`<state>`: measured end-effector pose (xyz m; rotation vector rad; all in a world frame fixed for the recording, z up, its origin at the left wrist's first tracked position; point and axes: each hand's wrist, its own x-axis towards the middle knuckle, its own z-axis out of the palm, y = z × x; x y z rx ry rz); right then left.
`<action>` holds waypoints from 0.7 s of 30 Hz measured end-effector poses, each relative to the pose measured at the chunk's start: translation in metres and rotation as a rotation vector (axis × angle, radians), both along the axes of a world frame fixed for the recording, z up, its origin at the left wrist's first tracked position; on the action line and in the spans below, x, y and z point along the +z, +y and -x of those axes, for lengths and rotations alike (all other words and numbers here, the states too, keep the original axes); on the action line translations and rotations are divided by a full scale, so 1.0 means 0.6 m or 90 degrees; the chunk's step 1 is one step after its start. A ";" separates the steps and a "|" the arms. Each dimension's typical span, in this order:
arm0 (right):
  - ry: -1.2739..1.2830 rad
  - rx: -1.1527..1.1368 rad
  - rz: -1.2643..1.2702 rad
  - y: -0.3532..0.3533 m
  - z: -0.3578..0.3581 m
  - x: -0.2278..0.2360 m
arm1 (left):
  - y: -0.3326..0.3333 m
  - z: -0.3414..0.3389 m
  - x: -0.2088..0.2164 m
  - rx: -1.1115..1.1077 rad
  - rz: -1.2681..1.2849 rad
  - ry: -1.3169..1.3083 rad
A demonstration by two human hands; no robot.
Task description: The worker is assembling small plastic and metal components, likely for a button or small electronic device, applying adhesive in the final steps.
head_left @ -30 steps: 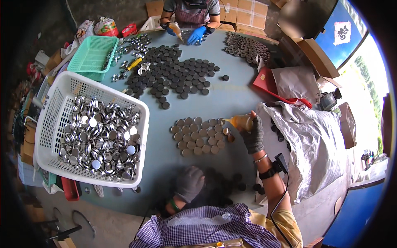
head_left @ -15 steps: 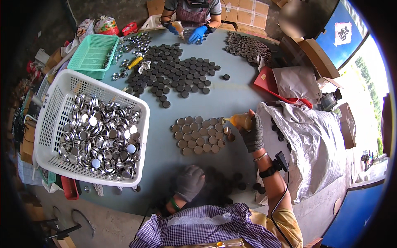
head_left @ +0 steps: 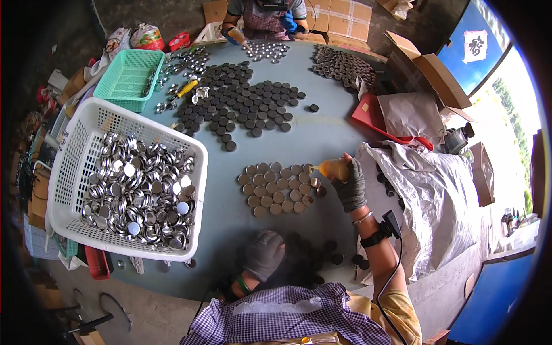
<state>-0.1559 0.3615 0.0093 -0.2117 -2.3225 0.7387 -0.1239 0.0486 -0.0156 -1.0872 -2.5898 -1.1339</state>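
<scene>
On the blue-grey counter (head_left: 270, 150), a white plastic basket (head_left: 201, 178) walls off nine o'clock; near the six-o'clock edge, the grey-gloved left hand (head_left: 264, 254) has curled fingers, contents unclear; silvery metal discs (head_left: 278, 197), probably slippery, have room toward twelve; at three, an amber squeeze bottle (head_left: 333, 169), likely light and soft, best held mid-body, is grasped by the right hand (head_left: 352, 187).

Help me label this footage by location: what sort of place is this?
Likely a small hand-assembly workshop: a white basket holds many metal discs, dark discs crowd part of the table, and the gloved right hand holds a squeeze bottle.
</scene>
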 end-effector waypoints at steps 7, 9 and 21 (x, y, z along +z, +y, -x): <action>-0.010 0.009 -0.009 -0.002 -0.007 0.002 | 0.004 0.000 0.005 0.008 -0.015 0.024; -0.015 0.010 -0.008 -0.004 -0.009 0.004 | 0.004 -0.001 0.004 0.011 -0.017 0.031; -0.038 0.018 -0.010 -0.016 -0.007 0.015 | 0.000 0.000 0.001 -0.001 0.023 -0.012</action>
